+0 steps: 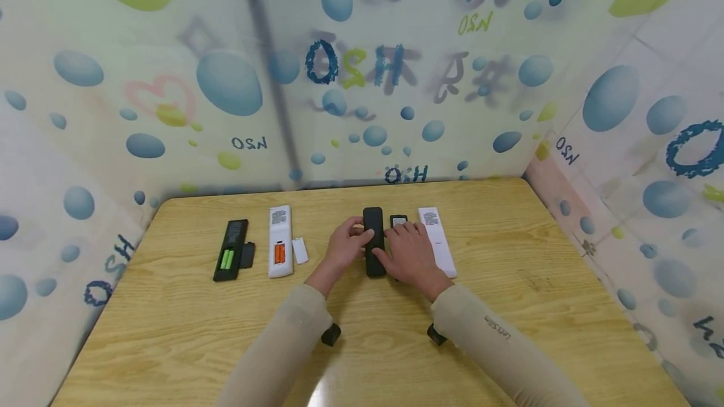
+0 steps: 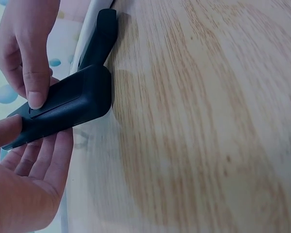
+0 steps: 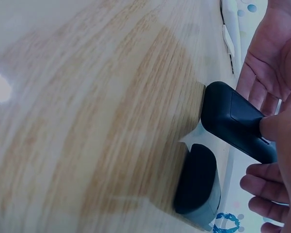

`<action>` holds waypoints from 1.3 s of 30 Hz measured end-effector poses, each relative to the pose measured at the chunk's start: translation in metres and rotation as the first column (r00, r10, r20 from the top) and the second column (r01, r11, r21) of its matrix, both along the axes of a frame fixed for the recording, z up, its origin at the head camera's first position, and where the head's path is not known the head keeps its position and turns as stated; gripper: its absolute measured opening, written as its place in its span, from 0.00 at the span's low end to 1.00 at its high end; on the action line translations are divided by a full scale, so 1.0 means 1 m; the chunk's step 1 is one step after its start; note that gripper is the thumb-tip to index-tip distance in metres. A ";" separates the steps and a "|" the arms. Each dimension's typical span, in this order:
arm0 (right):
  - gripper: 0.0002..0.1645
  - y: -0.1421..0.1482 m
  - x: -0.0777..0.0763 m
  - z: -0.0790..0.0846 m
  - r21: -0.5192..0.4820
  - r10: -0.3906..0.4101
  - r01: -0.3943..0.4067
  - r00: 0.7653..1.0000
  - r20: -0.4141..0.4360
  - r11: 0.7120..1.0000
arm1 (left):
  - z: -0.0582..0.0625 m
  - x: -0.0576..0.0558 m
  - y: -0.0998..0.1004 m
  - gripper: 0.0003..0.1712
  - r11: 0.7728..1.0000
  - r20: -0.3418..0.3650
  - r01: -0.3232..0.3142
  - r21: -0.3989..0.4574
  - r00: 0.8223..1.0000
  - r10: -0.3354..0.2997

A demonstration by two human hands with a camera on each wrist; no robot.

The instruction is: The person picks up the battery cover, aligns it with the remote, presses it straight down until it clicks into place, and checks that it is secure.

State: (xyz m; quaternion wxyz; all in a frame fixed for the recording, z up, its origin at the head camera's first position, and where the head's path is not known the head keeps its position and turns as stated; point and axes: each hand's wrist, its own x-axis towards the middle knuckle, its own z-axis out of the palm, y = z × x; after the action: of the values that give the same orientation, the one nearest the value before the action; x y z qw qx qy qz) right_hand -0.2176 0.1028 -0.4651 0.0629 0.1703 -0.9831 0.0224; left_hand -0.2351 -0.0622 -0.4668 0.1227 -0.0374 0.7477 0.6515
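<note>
A black remote control [image 1: 374, 264] stands back side up between my hands, its lower end near the tabletop. My left hand [image 1: 343, 245] grips it by the side, thumb on the near edge and fingers beneath, as the left wrist view shows. My right hand [image 1: 413, 253] presses its thumb on the battery cover [image 2: 58, 99], which sits in place on the remote's back. The other fingers of that hand stretch out over a second black remote [image 1: 398, 219], partly hidden below them. A white remote [image 1: 437, 240] lies just right of this hand.
At the left lie a black remote [image 1: 230, 236] with green batteries, its loose cover [image 1: 247, 255] beside it, and a white remote [image 1: 279, 231] with orange batteries and a loose white cover [image 1: 300, 250]. A patterned wall [image 1: 351, 162] borders the wooden table [image 1: 170, 325].
</note>
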 end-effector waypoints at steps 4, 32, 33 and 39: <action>0.33 0.000 0.000 -0.001 -0.001 0.004 -0.004 1.000 -0.011 1.000 | 0.000 0.000 0.000 0.21 1.000 -0.003 0.002 -0.002 1.000 -0.002; 0.32 -0.003 0.000 -0.003 -0.047 -0.021 0.021 1.000 0.010 0.999 | 0.000 0.001 0.000 0.19 1.000 -0.015 -0.009 -0.016 1.000 0.009; 0.32 -0.003 0.000 -0.003 -0.049 -0.022 0.022 1.000 0.013 0.999 | 0.000 0.001 0.000 0.20 1.000 -0.016 -0.009 -0.017 1.000 0.009; 0.32 -0.003 -0.001 -0.001 -0.063 -0.031 0.034 0.999 0.033 0.997 | 0.001 0.002 0.001 0.20 1.000 -0.022 -0.005 -0.021 1.000 0.005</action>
State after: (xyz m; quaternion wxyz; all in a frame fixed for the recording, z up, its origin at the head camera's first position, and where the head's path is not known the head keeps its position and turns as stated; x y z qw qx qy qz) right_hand -0.2187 0.1003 -0.4665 0.0532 0.1518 -0.9854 0.0556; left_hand -0.2336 -0.0613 -0.4655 0.1125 -0.0335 0.7559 0.6441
